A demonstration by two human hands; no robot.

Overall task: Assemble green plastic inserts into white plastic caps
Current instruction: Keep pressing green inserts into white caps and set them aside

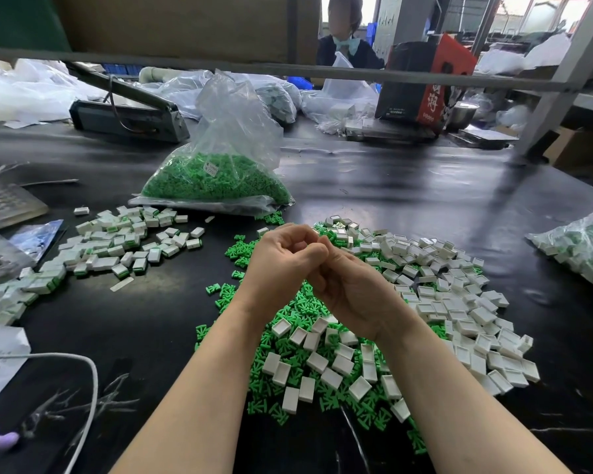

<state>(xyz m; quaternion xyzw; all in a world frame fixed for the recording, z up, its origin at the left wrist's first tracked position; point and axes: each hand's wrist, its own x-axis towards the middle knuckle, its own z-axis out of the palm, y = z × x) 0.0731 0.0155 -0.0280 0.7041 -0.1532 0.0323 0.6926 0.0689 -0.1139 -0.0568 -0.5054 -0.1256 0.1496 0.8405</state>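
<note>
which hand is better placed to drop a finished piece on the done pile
Left, probably. The left hand is nearer the finished caps pile on the left; the right hand sits beside the empty white caps.

Loose green inserts [290, 340], small and pronged, are heaped at the near centre of the table. Open white caps [459, 309], shallow and rectangular, are piled over them and spread to the right. Finished caps [117, 248] with green showing are scattered at the left. More inserts are held in a clear bag [216, 179] beyond the piles.
</note>
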